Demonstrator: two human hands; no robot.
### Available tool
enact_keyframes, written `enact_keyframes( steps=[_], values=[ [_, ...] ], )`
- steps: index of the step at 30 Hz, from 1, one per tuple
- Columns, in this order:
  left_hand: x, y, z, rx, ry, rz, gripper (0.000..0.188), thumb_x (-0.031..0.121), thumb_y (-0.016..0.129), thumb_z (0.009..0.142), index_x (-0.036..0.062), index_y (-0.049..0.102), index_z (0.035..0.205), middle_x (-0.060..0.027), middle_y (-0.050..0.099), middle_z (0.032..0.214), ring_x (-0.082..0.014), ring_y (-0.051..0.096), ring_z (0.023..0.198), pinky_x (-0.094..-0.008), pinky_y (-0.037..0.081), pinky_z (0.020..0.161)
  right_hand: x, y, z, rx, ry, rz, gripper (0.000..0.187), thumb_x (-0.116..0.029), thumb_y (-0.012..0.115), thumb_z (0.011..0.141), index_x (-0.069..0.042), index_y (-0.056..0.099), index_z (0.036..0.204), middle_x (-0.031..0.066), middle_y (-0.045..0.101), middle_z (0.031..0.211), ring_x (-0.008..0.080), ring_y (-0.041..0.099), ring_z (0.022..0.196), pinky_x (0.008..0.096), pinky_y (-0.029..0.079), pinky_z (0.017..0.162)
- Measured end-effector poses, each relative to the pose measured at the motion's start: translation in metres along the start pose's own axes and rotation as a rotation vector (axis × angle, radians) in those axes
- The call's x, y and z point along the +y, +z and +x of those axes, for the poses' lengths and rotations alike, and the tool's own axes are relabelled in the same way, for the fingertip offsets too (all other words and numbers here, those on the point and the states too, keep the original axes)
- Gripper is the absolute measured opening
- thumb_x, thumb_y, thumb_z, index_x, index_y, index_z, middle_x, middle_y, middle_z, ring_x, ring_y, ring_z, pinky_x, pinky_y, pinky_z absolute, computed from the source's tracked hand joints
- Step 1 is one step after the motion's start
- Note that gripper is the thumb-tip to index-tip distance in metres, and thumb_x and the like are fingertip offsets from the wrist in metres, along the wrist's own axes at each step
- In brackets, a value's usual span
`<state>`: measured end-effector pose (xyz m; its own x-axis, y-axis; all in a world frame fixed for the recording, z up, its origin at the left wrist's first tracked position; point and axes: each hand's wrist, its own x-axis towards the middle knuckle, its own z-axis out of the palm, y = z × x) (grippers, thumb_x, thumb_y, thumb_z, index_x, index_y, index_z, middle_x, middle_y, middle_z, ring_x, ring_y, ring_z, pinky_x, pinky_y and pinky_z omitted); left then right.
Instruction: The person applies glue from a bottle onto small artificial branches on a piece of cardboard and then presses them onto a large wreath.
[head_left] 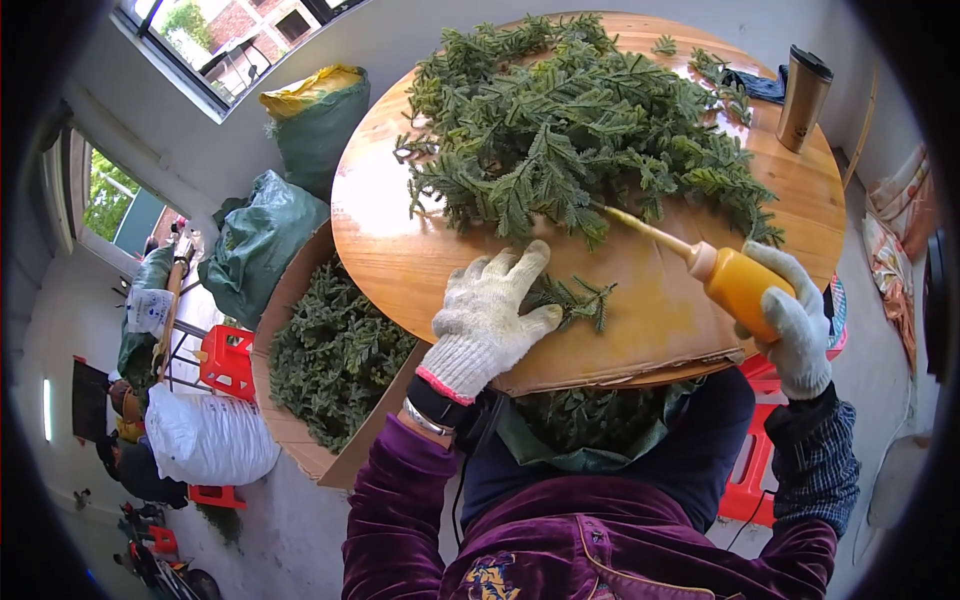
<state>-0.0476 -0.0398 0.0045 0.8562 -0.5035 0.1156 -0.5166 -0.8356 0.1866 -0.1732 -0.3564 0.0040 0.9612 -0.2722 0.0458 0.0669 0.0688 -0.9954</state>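
My left hand, in a white knit glove, lies with fingers spread on a flat cardboard sheet at the table's near edge. A small green fir-like sprig lies beside its thumb and forefinger; part of it is hidden by the hand. My right hand, also gloved, is wrapped round a squeeze bottle of orange-yellow colour. The bottle is tilted, its long tapering nozzle pointing left toward a big heap of green sprigs. The nozzle's tip is close to the heap; whether it touches I cannot tell.
The round wooden table also bears a tumbler at its far right. Left of it stands a cardboard box full of greenery, near green sacks and a red stool. An open green bag of sprigs sits at my lap.
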Motion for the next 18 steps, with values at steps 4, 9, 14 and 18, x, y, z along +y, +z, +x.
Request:
enact_keyframes(
  steps=[4,9,14,18],
  values=[
    [-0.002,0.002,0.010,-0.046,0.075,-0.006,0.054,0.038,0.073,0.087,0.0124,0.060,0.133,-0.0130,0.062,0.133,-0.0319,0.056,0.126,-0.0474,0.043,0.106,0.029,0.004,0.017,0.051,-0.019,0.017,0.077,-0.048,0.074,0.082,-0.001,0.055,0.140,0.0109,0.068,0.100,0.0115,0.063,0.067,0.0221,0.047,0.056],
    [-0.001,-0.004,-0.013,-0.009,0.136,-0.063,0.040,0.026,0.075,0.084,0.0092,0.068,0.120,-0.0134,0.071,0.112,-0.0314,0.065,0.109,-0.0425,0.051,0.096,0.036,0.009,0.025,0.007,0.016,-0.010,0.077,-0.049,0.074,0.082,-0.001,0.056,0.140,0.0088,0.069,0.094,0.0088,0.058,0.059,0.0210,0.042,0.052],
    [0.024,-0.027,-0.063,-0.230,0.177,-0.179,0.033,0.020,0.075,0.083,0.0082,0.070,0.114,-0.0142,0.073,0.102,-0.0328,0.070,0.095,-0.0425,0.056,0.084,0.045,-0.002,0.028,0.033,0.023,0.059,0.077,-0.048,0.072,0.083,0.000,0.054,0.141,0.0086,0.069,0.092,0.0092,0.057,0.058,0.0202,0.041,0.050],
    [0.026,-0.009,-0.106,-0.523,0.064,-0.355,0.038,0.030,0.074,0.086,0.0109,0.071,0.119,-0.0161,0.072,0.109,-0.0329,0.068,0.105,-0.0414,0.054,0.089,0.042,-0.001,0.028,0.030,-0.010,0.200,0.074,-0.043,0.072,0.085,0.002,0.054,0.140,0.0102,0.069,0.090,0.0098,0.057,0.059,0.0204,0.040,0.049]
  ],
)
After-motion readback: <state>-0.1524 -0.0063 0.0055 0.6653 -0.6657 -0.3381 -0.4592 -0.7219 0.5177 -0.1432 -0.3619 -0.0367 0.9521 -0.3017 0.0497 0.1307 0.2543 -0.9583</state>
